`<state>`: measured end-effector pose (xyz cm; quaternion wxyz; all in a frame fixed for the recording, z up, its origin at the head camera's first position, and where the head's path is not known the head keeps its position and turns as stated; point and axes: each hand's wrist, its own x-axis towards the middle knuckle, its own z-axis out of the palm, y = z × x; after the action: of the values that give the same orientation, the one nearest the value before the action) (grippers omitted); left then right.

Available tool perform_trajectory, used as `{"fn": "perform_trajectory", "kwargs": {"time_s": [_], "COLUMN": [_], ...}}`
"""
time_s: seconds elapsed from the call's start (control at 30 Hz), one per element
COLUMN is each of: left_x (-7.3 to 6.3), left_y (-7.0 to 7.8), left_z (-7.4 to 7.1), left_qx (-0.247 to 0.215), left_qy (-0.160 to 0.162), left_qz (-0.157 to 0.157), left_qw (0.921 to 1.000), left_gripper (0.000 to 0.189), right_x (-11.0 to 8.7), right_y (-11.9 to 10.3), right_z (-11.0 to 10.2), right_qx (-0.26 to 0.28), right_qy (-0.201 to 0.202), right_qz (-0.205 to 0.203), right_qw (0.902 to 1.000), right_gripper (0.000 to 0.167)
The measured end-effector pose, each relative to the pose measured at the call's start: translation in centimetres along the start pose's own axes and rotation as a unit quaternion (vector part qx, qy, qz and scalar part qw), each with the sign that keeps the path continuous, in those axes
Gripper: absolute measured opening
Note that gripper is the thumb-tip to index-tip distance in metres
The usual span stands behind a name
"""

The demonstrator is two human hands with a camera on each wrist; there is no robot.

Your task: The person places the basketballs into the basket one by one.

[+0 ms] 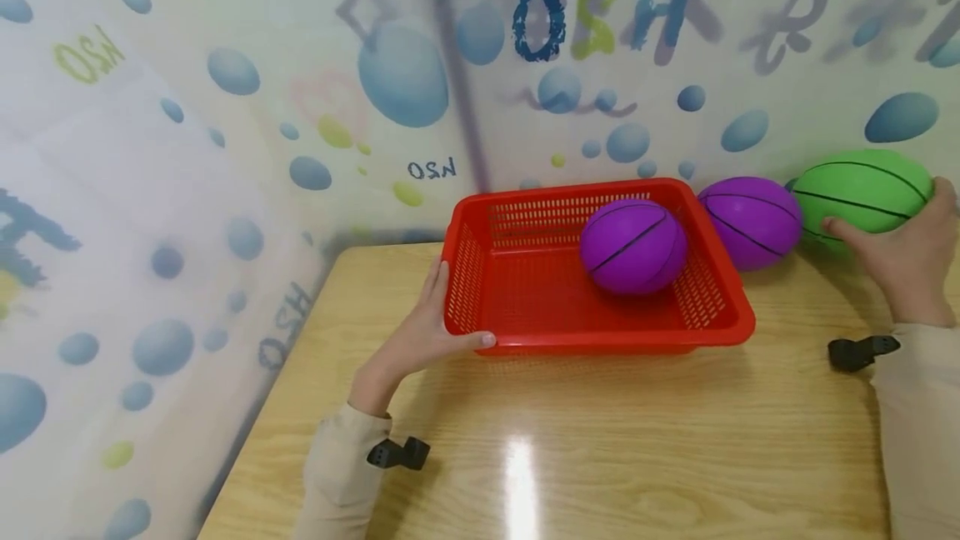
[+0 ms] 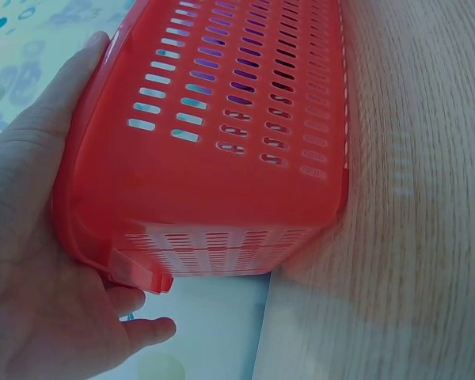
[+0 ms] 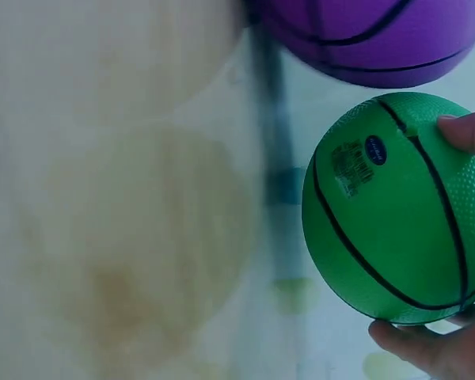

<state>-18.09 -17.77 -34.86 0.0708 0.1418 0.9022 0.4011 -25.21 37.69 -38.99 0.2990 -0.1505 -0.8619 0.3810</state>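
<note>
A red plastic basket with slotted walls stands on the wooden table, and one purple ball lies inside it toward the right. My left hand grips the basket's left end, thumb along the front rim; in the left wrist view the fingers come round below the rim. On the far right, my right hand holds a green ball with black lines, thumb and fingers spread on either side. The right wrist view shows a printed label on the green ball. A second purple ball sits between basket and green ball.
Behind the table rises a pale wall covering printed with blue and green bubbles, close to the basket's back rim. It continues along the table's left edge. Each wrist carries a small black device.
</note>
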Motion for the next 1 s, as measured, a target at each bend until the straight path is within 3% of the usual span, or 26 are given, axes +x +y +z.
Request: {"fn": "perform_trajectory", "kwargs": {"time_s": [0.2,0.57,0.77,1.0], "left_x": [0.0,0.1,0.4,0.1], "left_y": [-0.1,0.0,0.1,0.0], "left_z": [0.1,0.0,0.0,0.0], "left_qx": [0.001,0.009,0.013,0.014], "left_qy": [0.003,0.002,0.004,0.003], "left_qz": [0.006,0.012,0.014,0.002], "left_qw": [1.0,0.9999,0.9998,0.9999], "left_gripper": [0.12,0.121,0.121,0.122], "right_x": [0.2,-0.3,-1.0,-2.5], "right_y": [-1.6,-5.9,-8.9,-12.4], "right_z": [-1.2,-2.8,-3.2,-2.8], "right_qx": [0.048,0.059,0.097,0.128], "right_qy": [0.026,0.073,0.057,0.005], "right_qz": [-0.036,-0.142,-0.17,-0.171], "right_qw": [0.9978,0.9854,0.979,0.977], "right_gripper": [0.097,0.092,0.091,0.092]}}
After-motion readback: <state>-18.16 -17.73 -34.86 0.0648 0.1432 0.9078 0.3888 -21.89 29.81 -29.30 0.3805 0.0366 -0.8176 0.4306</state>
